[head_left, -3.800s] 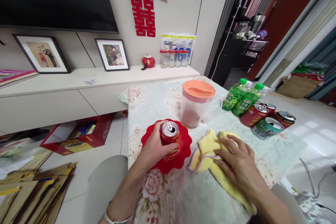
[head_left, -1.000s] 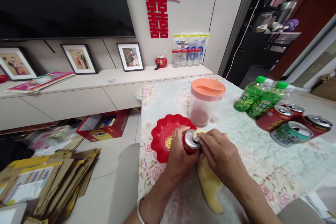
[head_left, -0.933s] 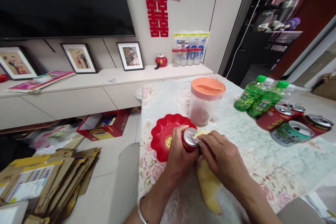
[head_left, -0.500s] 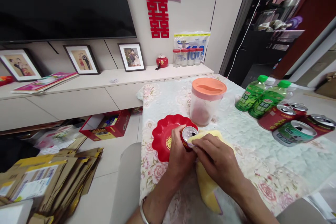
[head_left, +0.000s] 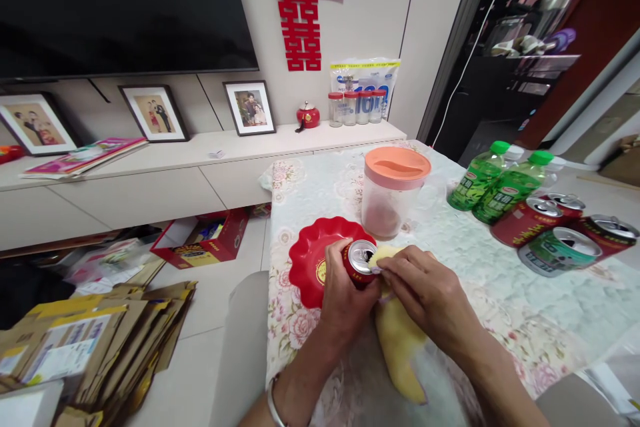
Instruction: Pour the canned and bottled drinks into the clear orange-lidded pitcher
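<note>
1. Overall: bright indoor lt, soft & fairly even; exact direction hard to tell.
2. Shadows: dark gap under TV cabinet (head_left: 125, 197); soft grey shade on tablecloth (head_left: 530, 283) nr bottom ctr.
3. Glare: small hilites on lid of held can (head_left: 359, 263) & on red plate (head_left: 307, 257).
4. TV screen (head_left: 125, 10): v. dark, faint reflections.
5. Distortion: wide-angle; green can (head_left: 559, 253) nr R edge stretched.
6. Focus: mostly OK; cloth (head_left: 399, 350) a bit soft at lower end; shelf (head_left: 530, 57) top R murky.
</note>
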`<state>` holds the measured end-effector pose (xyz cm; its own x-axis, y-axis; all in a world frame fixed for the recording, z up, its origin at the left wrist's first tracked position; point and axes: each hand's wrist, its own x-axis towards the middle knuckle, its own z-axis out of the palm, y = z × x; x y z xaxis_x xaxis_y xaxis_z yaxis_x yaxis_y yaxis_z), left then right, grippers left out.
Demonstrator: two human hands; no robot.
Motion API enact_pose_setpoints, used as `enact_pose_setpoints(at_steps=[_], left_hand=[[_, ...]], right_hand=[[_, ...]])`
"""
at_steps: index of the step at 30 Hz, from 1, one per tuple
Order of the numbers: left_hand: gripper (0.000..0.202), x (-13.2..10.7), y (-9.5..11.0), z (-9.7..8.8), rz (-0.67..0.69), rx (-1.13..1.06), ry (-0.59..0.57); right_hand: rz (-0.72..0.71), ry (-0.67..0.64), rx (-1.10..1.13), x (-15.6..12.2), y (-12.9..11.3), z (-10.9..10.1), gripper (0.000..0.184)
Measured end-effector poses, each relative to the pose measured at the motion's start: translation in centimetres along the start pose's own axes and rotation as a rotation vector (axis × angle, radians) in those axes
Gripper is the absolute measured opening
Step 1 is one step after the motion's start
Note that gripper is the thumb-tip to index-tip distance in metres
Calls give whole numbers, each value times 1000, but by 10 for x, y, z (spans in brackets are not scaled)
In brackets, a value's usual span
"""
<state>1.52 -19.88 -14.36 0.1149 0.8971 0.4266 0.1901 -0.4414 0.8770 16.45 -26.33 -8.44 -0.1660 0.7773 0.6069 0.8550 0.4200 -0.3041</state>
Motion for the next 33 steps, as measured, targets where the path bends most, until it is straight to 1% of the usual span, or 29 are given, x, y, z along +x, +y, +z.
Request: enact_pose_setpoints(at_steps=[4, 8, 11, 14, 18, 23, 27, 30, 33], left_hand=[[55, 1, -1, 1, 35, 13, 9], [60, 2, 0, -1, 16, -3, -8], [64, 2, 1, -2, -26, -24, -10], [64, 3, 2, -4, -59, -76, -47], [67, 5, 3, -8, -124, -196, -100], [75, 6, 2, -10, -164, -281, -126], [80, 4, -2, -8, -157, -266, -135], [79, 3, -5, -7, -152, -213, -101], [81, 2, -7, -5, -172, -187, -116]], right_hand=[[71, 103, 15, 0, 3, 12, 15], [216, 176, 169, 1, 5, 25, 15], [345, 142, 284, 1, 7, 29, 14], [418, 36, 292, 1, 9, 31, 19], [408, -101, 212, 0, 11, 36, 23], [401, -157, 149, -2, 11, 39, 20], [428, -124, 165, -1, 9, 37, 17], [451, -58, 243, -1, 8, 35, 17], [473, 14, 322, 0, 4, 35, 20]])
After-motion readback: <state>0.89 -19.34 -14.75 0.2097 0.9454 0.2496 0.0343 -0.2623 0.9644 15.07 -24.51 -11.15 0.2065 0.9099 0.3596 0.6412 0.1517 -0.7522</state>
